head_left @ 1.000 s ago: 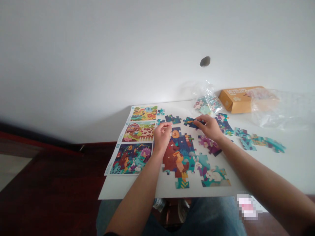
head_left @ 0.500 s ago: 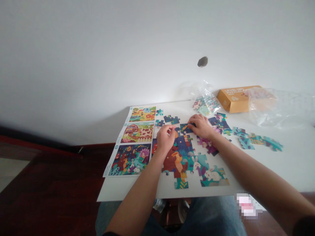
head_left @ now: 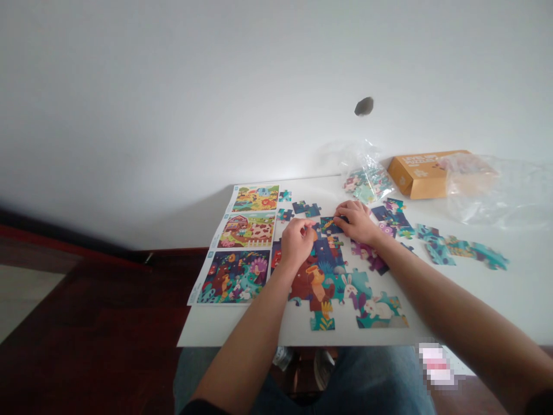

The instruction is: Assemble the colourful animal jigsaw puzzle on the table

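Observation:
A partly joined jigsaw [head_left: 332, 279] with a brown bear and white rabbits lies on the white table [head_left: 242, 328]. My left hand [head_left: 296, 239] rests curled on its upper left part, fingers bent and pressed down. My right hand [head_left: 356, 220] pinches a dark blue puzzle piece [head_left: 327, 225] flat against the jigsaw's top edge. Both hands almost touch over that piece.
A reference sheet [head_left: 242, 245] with three pictures lies left of the jigsaw. Loose pieces [head_left: 305, 208] and joined groups [head_left: 458, 248] are scattered behind and right. At the back stand a bag of pieces [head_left: 365, 180], an orange box [head_left: 425, 173] and clear plastic [head_left: 501, 193].
My right hand has brought the dark blue piece down from the air onto the jigsaw's top edge. My left hand has slid right toward it.

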Tool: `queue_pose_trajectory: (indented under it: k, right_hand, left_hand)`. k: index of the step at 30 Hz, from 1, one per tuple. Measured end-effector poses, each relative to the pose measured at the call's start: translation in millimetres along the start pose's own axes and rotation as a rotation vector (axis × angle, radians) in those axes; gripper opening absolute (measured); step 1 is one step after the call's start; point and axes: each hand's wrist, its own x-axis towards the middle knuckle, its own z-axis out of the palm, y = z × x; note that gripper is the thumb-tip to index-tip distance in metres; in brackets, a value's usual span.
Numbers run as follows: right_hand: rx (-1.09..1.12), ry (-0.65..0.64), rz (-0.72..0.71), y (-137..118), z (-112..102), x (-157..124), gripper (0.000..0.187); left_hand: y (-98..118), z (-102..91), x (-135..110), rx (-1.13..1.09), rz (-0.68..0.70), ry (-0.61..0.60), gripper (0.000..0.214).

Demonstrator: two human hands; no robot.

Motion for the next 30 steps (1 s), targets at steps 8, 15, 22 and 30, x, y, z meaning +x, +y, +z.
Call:
queue_pose_trajectory:
  k: [8,15,22,30]
  right_hand:
    - [0.011,0.018,-0.002,-0.3,1.3,0.1,0.024]
    - [0.062,0.022,0.033,0.9,1.8,1.4,0.026]
    - [0.008,0.009,0.02,-1.7,3.7,-0.7,0.026]
    - [-0.065,0.0,0.005,-6.4,2.1,-2.8,0.032]
  left_hand:
    - [1.0,-1.2,-0.8,0.01,0.008,-0.016,0.022]
    - [2.2,-1.8,-0.6,0.007,0.007,-0.017,0.022]
    - [3.7,-2.5,-0.6,0.023,0.003,-0.027,0.024]
    - [5.2,-3.5,-1.8,0.033,0.007,-0.037,0.025]
